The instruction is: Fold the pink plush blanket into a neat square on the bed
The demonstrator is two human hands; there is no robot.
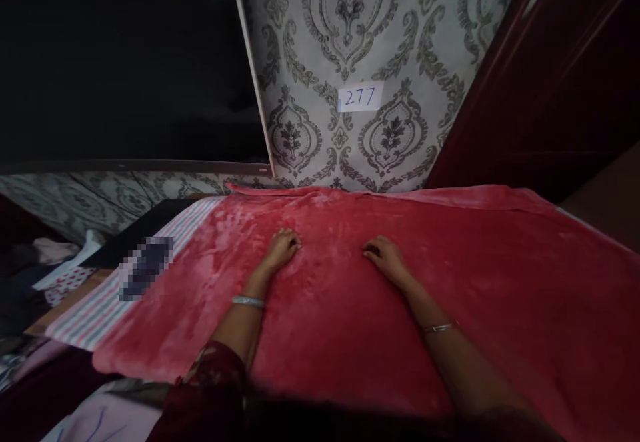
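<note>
A wide red plush blanket (330, 309) lies spread out in front of me, mostly flat, with its far edge folded over in places. My left hand (283, 249) is over its middle, fingers curled in and thumb close to them. Opposite it, a short stretch to the right, my right hand (384, 257) is bent the same way, fingertips near the thumb. Both hands appear to touch the plush; no raised fold shows between the fingers of either one. A bracelet circles each wrist. Beyond the blanket's left edge shows a striped cloth (90, 322), partly covered by a pixelated dark patch.
A large dark screen (125, 62) stands at the back left. Behind the blanket is a patterned wall (345, 42) with a paper label (361, 97) reading 277. Dark red wooden furniture (545, 75) rises at the right. Clothes and cloths (65, 285) are piled at the left.
</note>
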